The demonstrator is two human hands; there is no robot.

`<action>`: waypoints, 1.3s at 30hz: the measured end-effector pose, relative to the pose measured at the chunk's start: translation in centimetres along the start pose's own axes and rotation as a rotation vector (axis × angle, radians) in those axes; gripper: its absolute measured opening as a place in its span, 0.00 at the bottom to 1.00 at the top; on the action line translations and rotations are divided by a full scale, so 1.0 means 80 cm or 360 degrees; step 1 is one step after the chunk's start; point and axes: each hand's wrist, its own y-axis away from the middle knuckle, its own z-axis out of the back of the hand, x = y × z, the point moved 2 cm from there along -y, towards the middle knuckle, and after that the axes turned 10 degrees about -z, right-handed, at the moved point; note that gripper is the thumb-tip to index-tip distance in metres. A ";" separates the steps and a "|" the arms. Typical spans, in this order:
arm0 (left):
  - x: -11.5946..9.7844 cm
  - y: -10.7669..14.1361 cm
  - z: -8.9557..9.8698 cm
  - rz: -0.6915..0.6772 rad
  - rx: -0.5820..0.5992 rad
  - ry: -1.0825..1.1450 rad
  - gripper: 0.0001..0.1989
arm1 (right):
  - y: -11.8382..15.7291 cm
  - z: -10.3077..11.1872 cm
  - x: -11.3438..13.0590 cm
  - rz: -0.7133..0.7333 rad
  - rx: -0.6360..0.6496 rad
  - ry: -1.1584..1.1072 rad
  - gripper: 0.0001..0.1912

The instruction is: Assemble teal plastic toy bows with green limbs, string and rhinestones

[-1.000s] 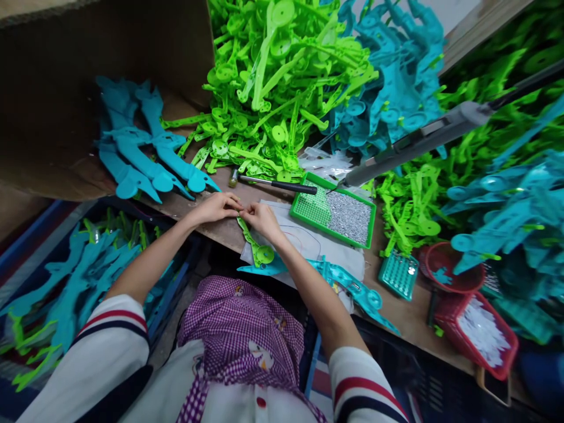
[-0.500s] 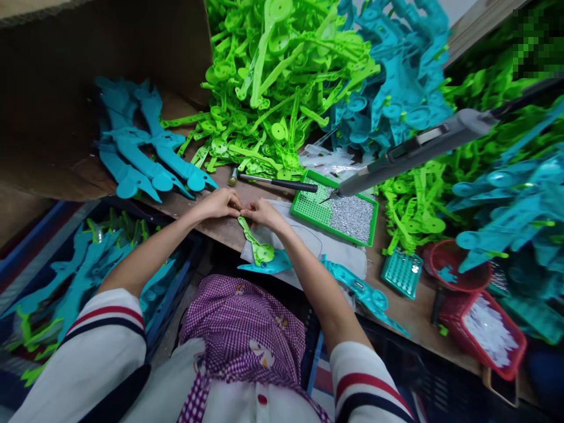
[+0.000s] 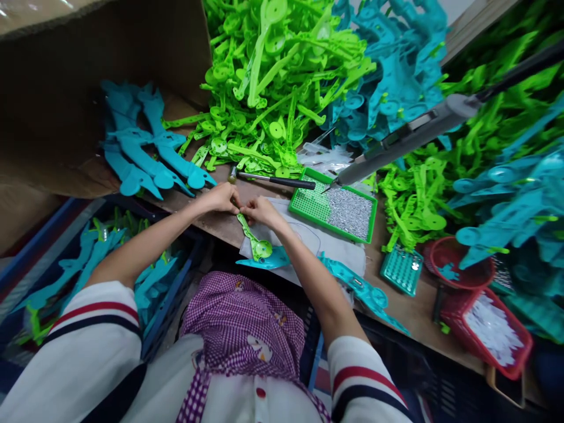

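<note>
Both my hands meet at the near edge of the workbench, fingertips close together at the top end of a green plastic arm. My left hand has its fingers pinched at that end; what lies between them is too small to make out. My right hand is closed on the upper end of the green arm. The arm's round end rests on a blue plastic part over a grey cloth. Another blue part lies right of my right forearm.
Behind my hands lies a hammer beside a green tray of small metal pieces. A grey electric screwdriver hangs above it. Piles of green parts and blue parts stand behind. Red containers sit right, a cardboard box left.
The hands stay pinched at the green arm's end with hardly any movement. The hanging screwdriver has shifted slightly left, and the whole view has shifted a little.
</note>
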 end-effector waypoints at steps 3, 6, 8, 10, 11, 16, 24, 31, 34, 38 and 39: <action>0.000 0.001 0.000 0.0000 0.0010 0.0031 0.10 | 0.026 -0.003 0.002 -0.0036 -0.0369 0.0154 0.13; 0.002 0.003 0.001 -0.0046 0.0010 0.0082 0.09 | 0.049 -0.019 0.009 0.0099 -0.0568 0.0294 0.15; 0.004 0.003 0.002 -0.0060 0.0011 0.0089 0.09 | 0.057 -0.032 0.014 0.0223 -0.0539 0.0379 0.15; 0.005 0.002 0.003 -0.0068 0.0034 0.0081 0.10 | 0.058 -0.043 0.017 0.0272 -0.0478 0.0462 0.16; 0.006 0.001 0.003 -0.0072 0.0054 0.0075 0.10 | 0.058 -0.046 0.017 0.0265 -0.0452 0.0506 0.18; 0.004 0.001 0.004 -0.0099 0.0094 0.0049 0.09 | 0.055 -0.046 0.018 0.0240 -0.0396 0.0634 0.20; -0.010 0.008 -0.001 -0.0047 -0.0030 -0.0014 0.07 | 0.071 -0.021 -0.015 0.0197 -0.0272 0.0160 0.14; -0.012 0.010 0.000 -0.0052 -0.0033 -0.0030 0.07 | 0.070 -0.006 -0.032 -0.0087 -0.0283 0.0114 0.15; -0.014 0.010 0.000 -0.0052 -0.0032 -0.0048 0.08 | 0.069 -0.006 -0.033 -0.0157 -0.0312 0.0175 0.14; -0.013 0.010 -0.001 -0.0027 -0.0031 -0.0044 0.09 | 0.064 -0.008 -0.039 -0.0002 -0.0456 -0.0057 0.10; -0.012 0.010 -0.002 -0.0024 -0.0034 -0.0036 0.09 | 0.063 -0.008 -0.042 0.0070 -0.0518 -0.0149 0.08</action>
